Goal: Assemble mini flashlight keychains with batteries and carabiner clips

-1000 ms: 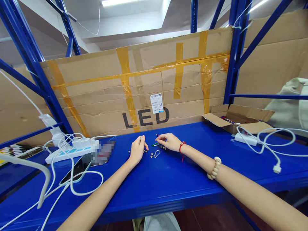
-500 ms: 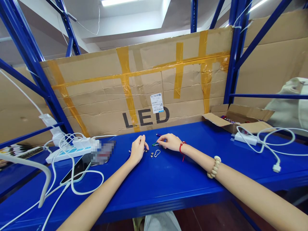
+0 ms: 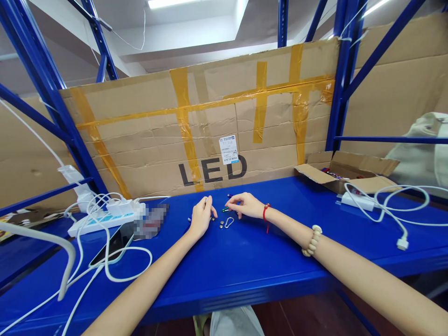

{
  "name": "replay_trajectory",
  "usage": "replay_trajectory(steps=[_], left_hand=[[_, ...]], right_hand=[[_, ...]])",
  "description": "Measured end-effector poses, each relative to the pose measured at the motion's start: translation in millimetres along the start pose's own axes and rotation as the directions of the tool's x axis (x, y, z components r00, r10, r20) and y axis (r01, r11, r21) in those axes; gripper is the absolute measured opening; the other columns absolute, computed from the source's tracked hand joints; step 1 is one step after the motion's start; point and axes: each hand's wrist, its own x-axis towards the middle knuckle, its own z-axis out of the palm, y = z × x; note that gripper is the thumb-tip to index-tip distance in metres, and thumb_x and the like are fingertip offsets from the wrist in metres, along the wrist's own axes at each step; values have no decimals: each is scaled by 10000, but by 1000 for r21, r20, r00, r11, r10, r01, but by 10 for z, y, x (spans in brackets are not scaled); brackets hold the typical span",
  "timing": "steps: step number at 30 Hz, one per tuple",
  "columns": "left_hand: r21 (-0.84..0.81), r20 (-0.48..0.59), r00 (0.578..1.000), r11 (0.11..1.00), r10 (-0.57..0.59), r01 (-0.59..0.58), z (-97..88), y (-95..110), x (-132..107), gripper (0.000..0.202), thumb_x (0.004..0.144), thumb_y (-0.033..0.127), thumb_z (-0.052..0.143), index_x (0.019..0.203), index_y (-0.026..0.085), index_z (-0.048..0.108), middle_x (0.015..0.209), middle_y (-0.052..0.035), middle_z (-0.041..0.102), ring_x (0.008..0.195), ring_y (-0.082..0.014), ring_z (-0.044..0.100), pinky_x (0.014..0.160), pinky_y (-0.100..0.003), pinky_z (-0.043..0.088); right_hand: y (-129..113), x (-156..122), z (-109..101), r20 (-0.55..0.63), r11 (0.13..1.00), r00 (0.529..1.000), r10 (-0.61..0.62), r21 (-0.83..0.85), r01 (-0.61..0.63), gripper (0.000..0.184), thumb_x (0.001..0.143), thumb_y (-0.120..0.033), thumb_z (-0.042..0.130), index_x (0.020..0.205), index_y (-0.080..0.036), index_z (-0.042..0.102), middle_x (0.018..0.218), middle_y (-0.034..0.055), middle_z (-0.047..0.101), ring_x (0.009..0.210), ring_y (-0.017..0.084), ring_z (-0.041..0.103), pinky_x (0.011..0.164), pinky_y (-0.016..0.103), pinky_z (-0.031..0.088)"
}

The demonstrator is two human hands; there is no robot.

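My left hand [image 3: 202, 218] rests on the blue shelf top with its fingers curled in; anything inside them is hidden. A small purple-blue piece [image 3: 189, 220] shows just left of it. My right hand [image 3: 248, 206] has thumb and forefinger brought together in a pinch, and whatever sits between the tips is too small to make out. Just under those fingertips lies a small green item [image 3: 224, 210]. Behind them is a dark blue item [image 3: 229, 196], partly covered. A silver carabiner [image 3: 229, 222] lies between my hands, beside small round brass-coloured pieces [image 3: 221, 224].
At left, a white power strip [image 3: 105, 221] with tangled white cables lies by a phone [image 3: 115, 245]. An opened cardboard box [image 3: 346, 172] with small items stands at right, near a white adapter [image 3: 357, 202] and its cable. Taped cardboard [image 3: 157, 144] backs the shelf.
My right hand has shifted slightly left and up, its fingertips now above the green item. My left hand stays in place.
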Motion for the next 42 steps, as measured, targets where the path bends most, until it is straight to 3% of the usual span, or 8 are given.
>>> replay_trajectory(steps=[3, 10, 16, 23, 30, 33, 36, 42], left_hand=[[18, 5, 1000, 1000, -1, 1, -4, 12, -4, 384, 866, 447, 310, 594, 193, 408, 476, 19, 581, 488, -128, 492, 544, -234, 346], [36, 12, 1000, 999, 3, -4, -2, 2, 10, 380, 869, 436, 305, 595, 195, 411, 471, 25, 573, 508, -132, 498, 586, -242, 354], [37, 9, 1000, 999, 4, -4, -2, 5, 17, 380, 875, 426, 302, 594, 194, 412, 478, 24, 574, 519, -129, 490, 590, -243, 350], [37, 17, 1000, 999, -8, 8, -3, 10, 5, 381, 875, 433, 295, 597, 196, 404, 484, 22, 576, 533, -134, 496, 587, -245, 349], [52, 15, 1000, 999, 3, -4, -3, 11, 3, 383, 875, 435, 296, 595, 196, 400, 484, 22, 575, 536, -134, 502, 579, -240, 354], [66, 14, 1000, 998, 10, -11, -8, 27, -12, 390, 877, 442, 286, 598, 194, 397, 497, 28, 570, 520, -126, 497, 563, -233, 354], [88, 20, 999, 996, 30, -31, -13, 57, -26, 376, 879, 448, 283, 628, 197, 406, 534, 43, 557, 485, -113, 473, 536, -226, 351], [230, 61, 984, 957, 166, -176, -13, 97, -34, 340, 882, 401, 318, 637, 206, 451, 627, 23, 558, 685, -147, 509, 633, -239, 366]], right_hand=[[11, -17, -6, 29, 995, 999, 40, -95, -37, 191, 797, -354, 521, 813, -222, 658, 779, -44, 676, 447, 76, 588, 574, 208, 449], [9, 5, -65, -115, 966, 986, 122, -214, -145, 213, 800, -392, 502, 828, -252, 660, 752, -47, 678, 646, 114, 630, 572, 191, 420], [-39, -1, -220, -354, 826, 907, 227, -423, -372, 186, 796, -353, 503, 821, -273, 669, 890, -16, 674, 852, 187, 606, 632, 238, 416], [-5, -12, -337, -316, 689, 837, 447, -475, -548, 207, 850, -268, 443, 891, -212, 638, 528, 22, 638, 735, 175, 632, 661, 258, 427], [16, -22, -336, -350, 674, 843, 409, -506, -538, 163, 816, -243, 513, 864, -207, 665, 846, 73, 678, 869, 219, 612, 714, 300, 446], [35, -2, -316, -328, 797, 889, 318, -416, -439, 148, 798, -251, 545, 877, -236, 670, 942, 24, 663, 890, 191, 607, 691, 252, 472], [22, 30, -258, -269, 935, 919, 289, -130, -332, 210, 735, -206, 619, 939, -186, 664, 893, 35, 670, 749, 156, 634, 555, 191, 501], [-57, 59, -159, -197, 933, 939, 281, 285, -220, 313, 608, -217, 730, 900, -113, 687, 793, 73, 684, 671, 150, 629, 421, 138, 472]])
